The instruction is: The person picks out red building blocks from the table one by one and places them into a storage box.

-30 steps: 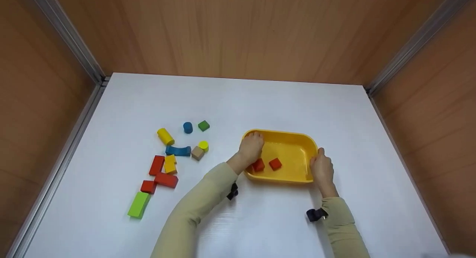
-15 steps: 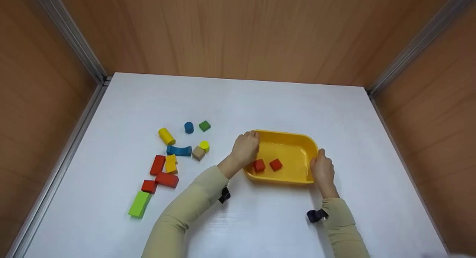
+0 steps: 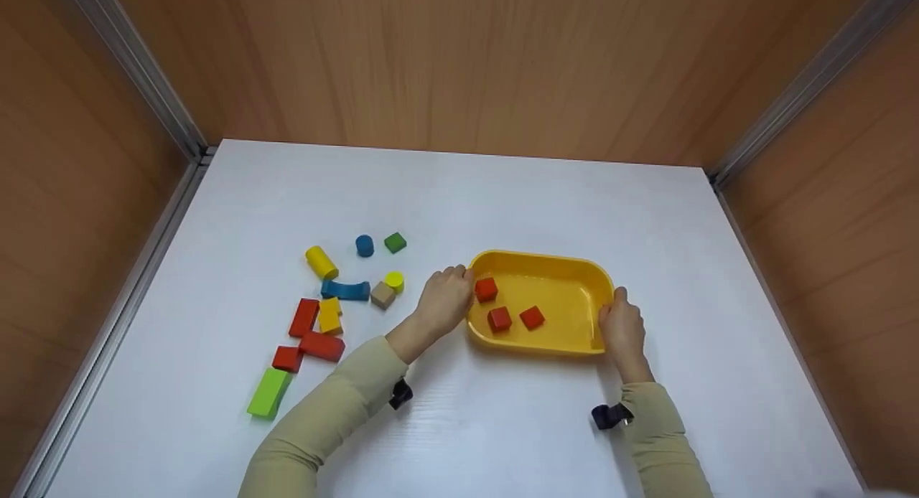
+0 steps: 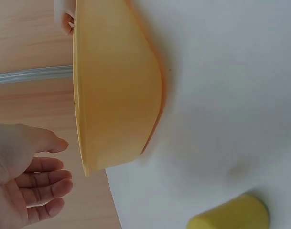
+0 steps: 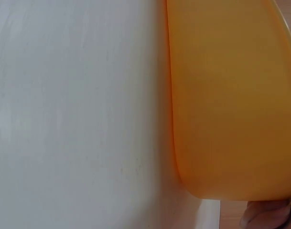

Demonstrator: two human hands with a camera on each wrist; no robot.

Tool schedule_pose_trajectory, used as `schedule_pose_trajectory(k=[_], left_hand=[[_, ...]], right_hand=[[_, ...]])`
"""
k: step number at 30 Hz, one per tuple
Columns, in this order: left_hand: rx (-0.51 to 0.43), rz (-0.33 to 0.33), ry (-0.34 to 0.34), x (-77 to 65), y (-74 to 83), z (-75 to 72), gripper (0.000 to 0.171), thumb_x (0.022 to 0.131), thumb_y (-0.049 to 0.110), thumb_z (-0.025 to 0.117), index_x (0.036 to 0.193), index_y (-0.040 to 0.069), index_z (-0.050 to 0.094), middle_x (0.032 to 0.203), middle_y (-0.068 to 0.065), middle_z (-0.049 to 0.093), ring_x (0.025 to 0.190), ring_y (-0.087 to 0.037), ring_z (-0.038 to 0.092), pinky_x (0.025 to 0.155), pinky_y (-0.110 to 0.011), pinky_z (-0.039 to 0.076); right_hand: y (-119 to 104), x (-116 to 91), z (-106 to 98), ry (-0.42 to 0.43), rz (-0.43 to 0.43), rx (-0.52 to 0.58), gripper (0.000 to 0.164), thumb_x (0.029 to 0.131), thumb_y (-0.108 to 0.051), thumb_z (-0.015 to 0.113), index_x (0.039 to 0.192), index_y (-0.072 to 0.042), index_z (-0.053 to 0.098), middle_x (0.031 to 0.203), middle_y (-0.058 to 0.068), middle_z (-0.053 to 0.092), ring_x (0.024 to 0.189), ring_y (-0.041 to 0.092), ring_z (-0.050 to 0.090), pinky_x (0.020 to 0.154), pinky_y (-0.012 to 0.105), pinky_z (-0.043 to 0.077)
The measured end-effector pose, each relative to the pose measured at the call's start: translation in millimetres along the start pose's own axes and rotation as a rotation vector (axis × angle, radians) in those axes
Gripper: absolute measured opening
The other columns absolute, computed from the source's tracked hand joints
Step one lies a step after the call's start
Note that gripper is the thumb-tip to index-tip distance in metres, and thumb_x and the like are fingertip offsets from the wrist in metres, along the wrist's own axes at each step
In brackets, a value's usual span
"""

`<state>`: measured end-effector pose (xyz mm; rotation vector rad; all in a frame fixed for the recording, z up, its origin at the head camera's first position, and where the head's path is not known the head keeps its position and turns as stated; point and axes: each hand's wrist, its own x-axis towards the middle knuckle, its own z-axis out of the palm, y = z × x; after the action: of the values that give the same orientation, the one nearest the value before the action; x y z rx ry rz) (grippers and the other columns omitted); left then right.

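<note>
A yellow plastic tray [image 3: 567, 297] stands on the white table, with three red cubes inside its left part: one [image 3: 486, 290] by the left wall, and two nearer the front, a left one [image 3: 499, 319] and a right one [image 3: 532, 317]. Just outside the tray's left end is my left hand [image 3: 444, 301]. The left wrist view shows that hand [image 4: 33, 174] with loosely bent fingers, holding nothing, apart from the tray wall [image 4: 116, 86]. My right hand [image 3: 623, 331] grips the tray's right rim; in the right wrist view only its fingertips [image 5: 267, 214] show.
Loose blocks lie left of the tray: a blue arch [image 3: 345, 290], a yellow cylinder [image 3: 322, 262], a blue cylinder [image 3: 365, 246], a green cube [image 3: 395, 242], a tan cube [image 3: 383, 296], several red blocks [image 3: 322, 346] and a light green block [image 3: 270, 393]. Wooden panels [image 3: 459, 67] border the table.
My left hand has let go of a red cube in the tray and moved left, out past the rim. The third red cube has come into sight. My right hand stays on the rim.
</note>
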<state>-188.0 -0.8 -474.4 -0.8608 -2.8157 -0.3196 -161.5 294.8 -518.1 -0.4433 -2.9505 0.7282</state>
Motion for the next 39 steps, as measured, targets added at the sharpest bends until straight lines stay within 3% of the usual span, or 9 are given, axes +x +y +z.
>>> schedule_pose_trajectory(k=[9,22,28,34,39], left_hand=[[-0.025,-0.057,-0.063,-31.7,-17.6,-4.9,0.019,0.080,0.014,0.063,0.091,0.000,0.057,0.077,-0.010,0.054,0.070,-0.022,0.053,0.061,-0.032,0.046],[-0.072,-0.145,-0.010,-80.6,-41.2,-8.3,0.022,0.076,0.012,0.069,0.090,-0.001,0.058,0.077,-0.010,0.054,0.068,-0.019,0.051,0.069,-0.027,0.049],[-0.110,-0.254,-0.011,-92.6,-45.8,-11.0,0.025,0.076,0.014,0.069,0.094,0.000,0.058,0.084,-0.010,0.056,0.072,-0.021,0.052,0.072,-0.030,0.048],[-0.100,-0.388,0.052,-105.4,-48.8,-10.7,0.037,0.076,0.017,0.069,0.104,-0.003,0.056,0.092,-0.014,0.057,0.082,-0.025,0.053,0.075,-0.035,0.047],[-0.057,-0.479,0.016,-116.4,-54.8,-10.9,0.039,0.076,0.020,0.070,0.102,-0.003,0.053,0.093,-0.016,0.052,0.083,-0.026,0.050,0.075,-0.036,0.046]], right_hand=[[-0.3,-0.9,0.1,0.015,-0.011,-0.004,0.019,0.088,-0.008,0.042,0.102,0.004,0.040,0.068,0.018,0.053,0.053,0.025,0.048,0.043,0.036,0.040],[1.1,-1.3,3.0,0.055,-0.038,-0.006,0.016,0.086,-0.006,0.044,0.099,0.004,0.041,0.065,0.018,0.052,0.050,0.025,0.048,0.042,0.036,0.040],[1.0,0.6,3.4,0.023,-0.008,-0.002,0.019,0.088,-0.007,0.042,0.103,0.004,0.041,0.068,0.016,0.051,0.053,0.024,0.046,0.044,0.034,0.038],[0.9,1.6,3.6,-0.019,0.029,0.006,0.023,0.089,-0.008,0.039,0.108,0.004,0.040,0.072,0.015,0.051,0.055,0.023,0.046,0.045,0.032,0.038],[0.6,0.7,3.4,0.002,0.012,0.002,0.022,0.088,-0.008,0.041,0.106,0.005,0.041,0.069,0.016,0.052,0.053,0.023,0.046,0.045,0.033,0.038]])
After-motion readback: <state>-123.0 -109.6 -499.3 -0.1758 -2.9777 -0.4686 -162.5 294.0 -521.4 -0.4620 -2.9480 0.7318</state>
